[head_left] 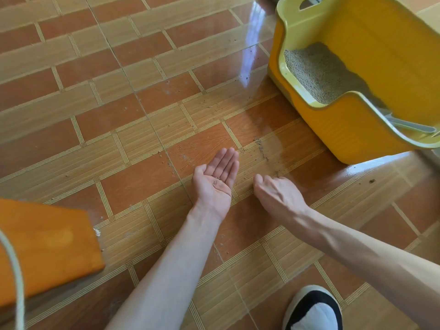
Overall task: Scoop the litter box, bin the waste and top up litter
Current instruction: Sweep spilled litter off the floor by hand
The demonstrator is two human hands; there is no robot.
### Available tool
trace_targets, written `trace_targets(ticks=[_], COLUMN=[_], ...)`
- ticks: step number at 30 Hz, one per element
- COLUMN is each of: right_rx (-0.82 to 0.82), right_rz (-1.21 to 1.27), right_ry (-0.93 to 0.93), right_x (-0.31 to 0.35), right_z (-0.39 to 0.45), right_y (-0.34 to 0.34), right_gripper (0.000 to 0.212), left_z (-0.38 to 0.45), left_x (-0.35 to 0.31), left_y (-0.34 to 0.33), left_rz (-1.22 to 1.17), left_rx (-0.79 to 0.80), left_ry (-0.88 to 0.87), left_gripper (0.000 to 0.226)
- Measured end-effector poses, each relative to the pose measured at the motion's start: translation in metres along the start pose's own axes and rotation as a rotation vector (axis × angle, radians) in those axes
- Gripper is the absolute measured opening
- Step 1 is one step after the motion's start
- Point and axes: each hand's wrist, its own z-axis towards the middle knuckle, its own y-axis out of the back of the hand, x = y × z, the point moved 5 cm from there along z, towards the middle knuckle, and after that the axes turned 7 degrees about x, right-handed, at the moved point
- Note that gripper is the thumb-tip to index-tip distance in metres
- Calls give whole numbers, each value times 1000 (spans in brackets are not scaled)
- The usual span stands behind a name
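A yellow and orange litter box [338,120] stands on the tiled floor at the upper right, with grey-beige litter [319,75] inside. A grey scoop [412,127] rests at its near right rim. My left hand [216,179] lies palm up on the floor in the middle, fingers flat, with a few litter grains in the palm. My right hand [276,194] is just to its right, palm down, fingers curled against the tiles among scattered grains [260,148]. Whether its fingers pinch any grain is hidden.
An orange flat panel [47,248] lies at the lower left with a pale cord [16,270] across it. My shoe [314,308] is at the bottom right. Loose litter specks dot the glossy brown tiles around the box.
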Motion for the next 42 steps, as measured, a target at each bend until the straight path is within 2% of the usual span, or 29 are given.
trace_targets(ticks=[3, 6, 9, 14, 17, 21, 24, 29, 32, 37, 42], right_rx=[-55, -231, -397, -313, -283, -286, -350, -478, -429, -291, -249], right_rz=[160, 390, 502, 636, 619, 591, 641, 744, 663, 265, 58], right_ry=[-68, -98, -38, 18, 31, 39, 16, -106, -190, -73, 76], right_x=[-12, -17, -3, 23, 30, 29, 17, -24, -46, -49, -24], right_z=[-3, -9, -17, -6, -3, -3, -6, -19, -22, -25, -28], right_y=[3, 24, 56, 67, 67, 66, 65, 53, 31, -2, -16], right_gripper=[21, 26, 31, 28, 24, 30, 38, 30, 31, 35, 68], left_z=[0, 0, 3, 7, 6, 6, 6, 0, -1, -3, -4], left_x=[0, 1, 6, 17, 23, 23, 19, 11, 8, 9, 8], left_y=[1, 1, 1, 1, -1, -2, -1, 1, 2, 3, 5], left_rz=[8, 27, 24, -6, -71, -101, -75, -60, -87, -82, -54], left_rx=[0, 2, -9, -14, 36, 67, 56, 45, 52, 45, 23], left_ry=[-3, -1, 18, 122, 177, 193, 174, 118, 108, 99, 82], left_gripper=[57, 56, 56, 56, 56, 57, 67, 57, 54, 55, 55])
